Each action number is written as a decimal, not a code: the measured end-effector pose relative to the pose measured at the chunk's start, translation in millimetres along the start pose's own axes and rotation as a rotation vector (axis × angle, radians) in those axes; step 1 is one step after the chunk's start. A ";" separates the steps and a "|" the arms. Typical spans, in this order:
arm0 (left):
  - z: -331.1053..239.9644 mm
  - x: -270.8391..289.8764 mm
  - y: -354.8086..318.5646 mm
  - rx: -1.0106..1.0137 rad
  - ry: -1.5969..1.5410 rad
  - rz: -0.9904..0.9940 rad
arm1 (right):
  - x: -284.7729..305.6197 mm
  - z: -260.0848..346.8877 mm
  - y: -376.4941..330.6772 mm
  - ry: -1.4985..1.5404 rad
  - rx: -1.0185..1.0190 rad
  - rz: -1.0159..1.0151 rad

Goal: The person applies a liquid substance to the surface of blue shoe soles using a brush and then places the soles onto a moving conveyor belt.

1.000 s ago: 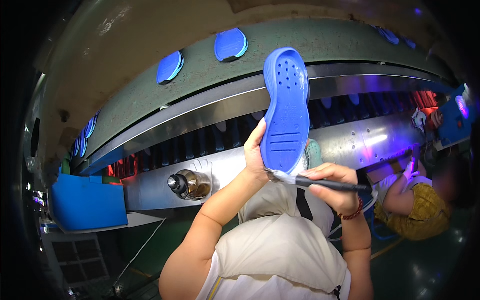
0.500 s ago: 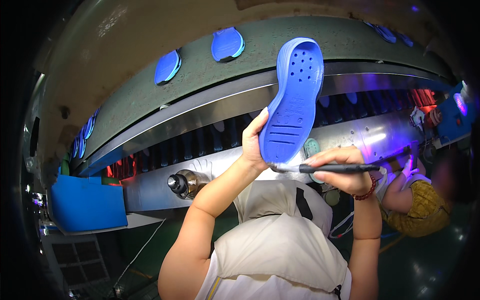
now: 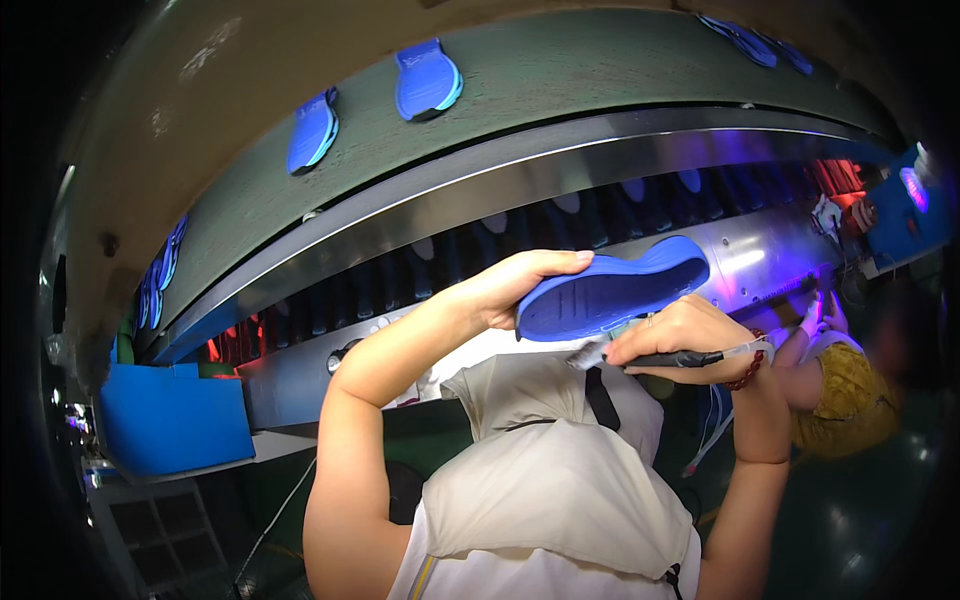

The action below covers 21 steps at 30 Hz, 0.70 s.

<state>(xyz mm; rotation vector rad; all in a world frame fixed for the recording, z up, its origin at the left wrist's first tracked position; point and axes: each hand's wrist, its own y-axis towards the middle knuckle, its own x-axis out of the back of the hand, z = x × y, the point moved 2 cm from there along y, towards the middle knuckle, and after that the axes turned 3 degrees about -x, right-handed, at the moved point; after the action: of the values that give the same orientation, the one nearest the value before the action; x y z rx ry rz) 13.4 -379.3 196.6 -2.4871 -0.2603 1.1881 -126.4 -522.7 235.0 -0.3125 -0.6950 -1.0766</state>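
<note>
My left hand [image 3: 515,288] grips one end of a blue shoe sole [image 3: 625,292], thumb over its upper edge. The sole is turned on its side, its raised rim and hollow inside tilted toward me. Between the fingers of my right hand [image 3: 690,338] is a black-handled brush [image 3: 685,359] with a thin clear tube running from its rear end. Its pale bristles point left, just below the sole's lower edge; whether they touch it I cannot tell.
Beyond a metal rail [image 3: 480,170] runs a green conveyor belt [image 3: 560,65] bearing several blue soles [image 3: 428,82]. Under the rail are rows of dark shoe shapes by a metal ledge [image 3: 290,395]. A blue box [image 3: 180,420] stands left; another person [image 3: 840,395] sits at right.
The sole has swung from upright to nearly sideways and come lower, tilting onto its edge. My right hand and brush have shifted slightly, and the bristles now sit below its rim. Soles on the belt appear further left.
</note>
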 end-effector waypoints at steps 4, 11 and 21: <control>-4.3 -7.7 1.0 0.117 0.023 -0.022 | 9.4 -14.9 -5.2 0.233 -0.002 -0.157; 1.7 4.6 2.4 0.140 0.069 -0.073 | 18.4 -24.3 -14.6 0.121 -0.097 -0.073; 21.7 24.3 8.9 0.000 -0.148 -0.097 | 1.0 -37.9 -27.1 0.682 -0.378 -0.434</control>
<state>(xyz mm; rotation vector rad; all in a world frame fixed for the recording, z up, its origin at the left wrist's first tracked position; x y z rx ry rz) 11.9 -374.2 163.2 -2.3599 -0.4158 1.3328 -136.3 -556.7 204.8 -0.0954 0.0676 -1.6203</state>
